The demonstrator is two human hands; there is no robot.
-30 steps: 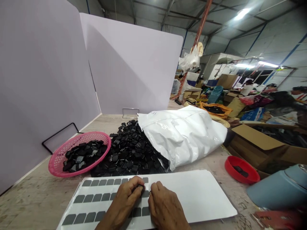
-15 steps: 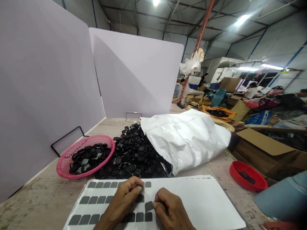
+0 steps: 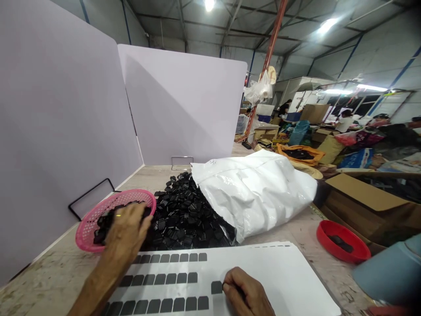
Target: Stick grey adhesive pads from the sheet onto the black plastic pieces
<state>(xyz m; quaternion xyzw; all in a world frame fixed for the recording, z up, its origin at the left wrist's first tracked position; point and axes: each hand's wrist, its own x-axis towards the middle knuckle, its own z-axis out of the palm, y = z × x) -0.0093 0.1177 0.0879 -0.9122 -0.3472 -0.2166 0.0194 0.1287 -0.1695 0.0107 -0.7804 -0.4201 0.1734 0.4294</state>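
My left hand is over the pink perforated basket, its fingers blurred and reaching down among small black plastic pieces. Whether it grips any of them cannot be made out. Closed in a pinch, my right hand rests low on the white sheet. Its thumb and forefinger hold the edge of a dark grey flat piece with clipped corners. Left of it, three rows of similar grey flat pieces lie on the sheet, partly covered by my left forearm.
A heap of black pieces spills from a white plastic bag behind the sheet. Right of the sheet are a red bowl, a cardboard box and a blue-grey object. Pale panels stand behind.
My left hand has moved from the sheet's top row, where it pinched a small dark piece, leftward into the basket. My right hand has shifted slightly right with the grey flat piece.
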